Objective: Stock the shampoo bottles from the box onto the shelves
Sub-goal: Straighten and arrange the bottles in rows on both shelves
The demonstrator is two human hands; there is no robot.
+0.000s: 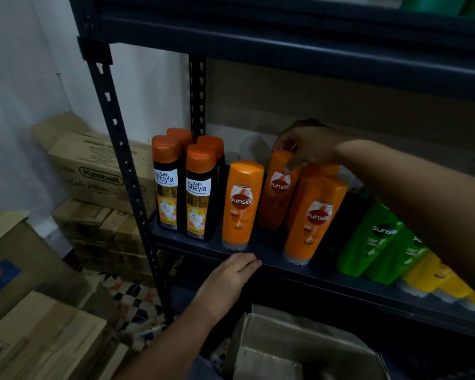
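**A:** Where is the bottle being stocked, and which hand has it?

**B:** The right hand [307, 148] reaches in from the right and pinches the top of an orange Sunsilk bottle [279, 187] from above, fingers curled round its upper end. The bottle stands in the back row of the shelf [269, 256], its long axis nearly upright, leaning slightly to the left. It hangs directly below the hand, so the coming move looks like a straight settle downward and a release.

**A:** And the other hand?

**B:** The left hand [228, 281] lies with relaxed, straight fingers on the shelf's front edge, holding nothing. It is nearer the front Sunsilk bottle [243, 204] than the one being placed.

**A:** What else sits on that shelf?

**B:** At the left, four dark Safi Shayla bottles [183, 185] with orange caps, in two rows. Right of the held bottle, another orange Sunsilk bottle [314, 218] stands in front, touching or almost touching it. Further right come green Sunsilk bottles [376, 237], then yellow bottles [433, 278].

**A:** And the box?

**B:** An open cardboard box [299, 344] sits below the shelf, near the person. Its visible interior is dim; I cannot tell whether bottles remain inside.
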